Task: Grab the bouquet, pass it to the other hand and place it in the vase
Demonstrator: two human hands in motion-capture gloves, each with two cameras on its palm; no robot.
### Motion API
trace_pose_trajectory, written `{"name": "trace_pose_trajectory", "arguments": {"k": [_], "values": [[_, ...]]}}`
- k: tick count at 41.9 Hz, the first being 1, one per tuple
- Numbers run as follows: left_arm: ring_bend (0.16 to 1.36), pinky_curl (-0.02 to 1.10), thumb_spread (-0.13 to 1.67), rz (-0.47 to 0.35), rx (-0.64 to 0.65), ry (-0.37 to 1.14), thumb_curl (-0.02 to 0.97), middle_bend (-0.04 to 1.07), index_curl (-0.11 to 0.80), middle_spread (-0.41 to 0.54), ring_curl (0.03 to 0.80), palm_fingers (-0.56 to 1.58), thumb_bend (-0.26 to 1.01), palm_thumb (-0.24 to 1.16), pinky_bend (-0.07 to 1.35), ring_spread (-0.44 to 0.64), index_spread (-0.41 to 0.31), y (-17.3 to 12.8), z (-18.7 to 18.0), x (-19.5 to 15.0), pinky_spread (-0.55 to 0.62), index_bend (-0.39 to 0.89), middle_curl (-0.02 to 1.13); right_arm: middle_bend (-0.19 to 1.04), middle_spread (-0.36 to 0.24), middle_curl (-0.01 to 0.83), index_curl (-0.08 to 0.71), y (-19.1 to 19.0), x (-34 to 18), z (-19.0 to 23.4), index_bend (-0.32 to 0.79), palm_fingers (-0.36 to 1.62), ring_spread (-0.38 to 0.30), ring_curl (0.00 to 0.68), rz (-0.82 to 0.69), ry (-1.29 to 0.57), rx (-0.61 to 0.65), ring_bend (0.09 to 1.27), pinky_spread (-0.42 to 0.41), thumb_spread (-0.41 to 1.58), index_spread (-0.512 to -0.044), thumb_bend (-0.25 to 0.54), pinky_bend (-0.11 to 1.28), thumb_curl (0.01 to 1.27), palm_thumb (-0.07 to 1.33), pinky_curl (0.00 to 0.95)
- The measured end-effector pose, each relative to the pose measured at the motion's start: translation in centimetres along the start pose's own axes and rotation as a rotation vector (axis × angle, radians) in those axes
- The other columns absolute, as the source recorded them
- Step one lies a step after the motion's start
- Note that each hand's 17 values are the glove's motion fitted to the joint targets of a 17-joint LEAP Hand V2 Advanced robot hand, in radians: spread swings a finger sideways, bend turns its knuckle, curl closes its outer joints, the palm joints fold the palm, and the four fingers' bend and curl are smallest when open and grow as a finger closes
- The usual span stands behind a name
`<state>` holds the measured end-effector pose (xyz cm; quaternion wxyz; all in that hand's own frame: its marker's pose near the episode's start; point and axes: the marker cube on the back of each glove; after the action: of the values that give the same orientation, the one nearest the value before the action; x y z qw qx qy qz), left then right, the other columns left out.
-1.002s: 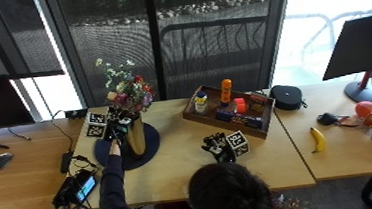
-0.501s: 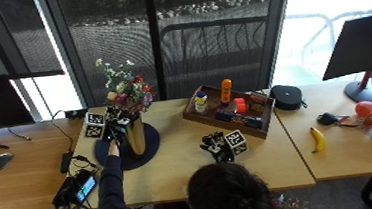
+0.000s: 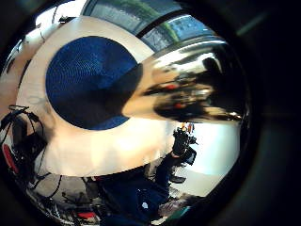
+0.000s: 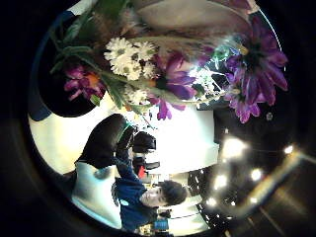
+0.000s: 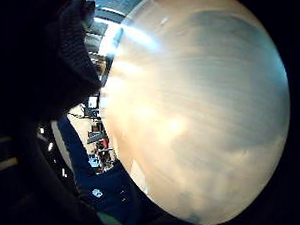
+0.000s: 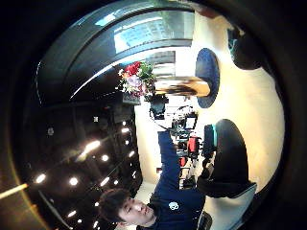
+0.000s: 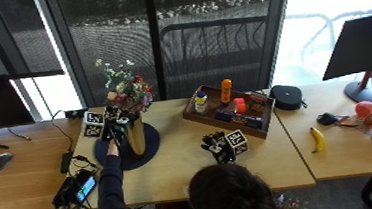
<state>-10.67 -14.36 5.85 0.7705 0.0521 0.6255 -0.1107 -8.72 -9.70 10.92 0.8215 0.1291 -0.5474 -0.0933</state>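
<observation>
The bouquet [image 7: 128, 91] of purple, white and red flowers stands upright with its stems in the gold vase [image 7: 135, 136], which sits on a round blue mat [image 7: 126, 152]. My left hand [image 7: 111, 128] is at the vase's mouth and holds the stems just below the blooms. Its palm views show the flowers [image 4: 173, 64] close above and the vase [image 3: 188, 89] and mat [image 3: 84, 80] right below. My right hand [image 7: 223, 146] rests on the wooden table, fingers relaxed and holding nothing. The right thumb side view shows the left hand [image 6: 157, 103] between the bouquet [image 6: 134, 76] and the vase [image 6: 182, 86].
A wooden tray [image 7: 261, 123] with bottles and boxes stands right of the vase. A black pouch [image 7: 285, 96], a banana [image 7: 317, 139] and a lamp [image 7: 362, 45] lie further right. A phone with cables [image 7: 79, 185] and a mouse [image 7: 2, 160] are at the left.
</observation>
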Motion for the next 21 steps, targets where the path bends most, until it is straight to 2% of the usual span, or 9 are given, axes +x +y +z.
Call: {"name": "trace_pose_trajectory", "arguments": {"k": [13,21], "values": [[0.49,0.36,0.95,-0.009,0.014,-0.004,0.362,0.19,0.353,0.203,0.316,0.19,-0.03,0.53,0.27,0.35,0.064,0.2,-0.7,0.6,0.37,0.16,0.36,0.17,-0.092,0.358,0.417,-0.2,-0.8,-0.5,0.18,0.68,-0.088,0.379,-0.013,-0.033,0.013,0.2,0.171,1.12,-0.254,-0.015,0.19,0.51,0.93,0.331],[0.48,0.36,0.95,-0.006,0.011,-0.009,0.361,0.19,0.352,0.198,0.311,0.18,-0.03,0.52,0.26,0.37,0.062,0.3,-1.2,0.7,0.39,0.15,0.37,0.17,-0.095,0.36,0.418,-1.6,0.3,-0.3,0.18,0.68,-0.088,0.378,-0.139,0.096,0.071,0.2,0.171,1.12,-0.253,-0.015,0.19,0.51,0.93,0.33]]}}
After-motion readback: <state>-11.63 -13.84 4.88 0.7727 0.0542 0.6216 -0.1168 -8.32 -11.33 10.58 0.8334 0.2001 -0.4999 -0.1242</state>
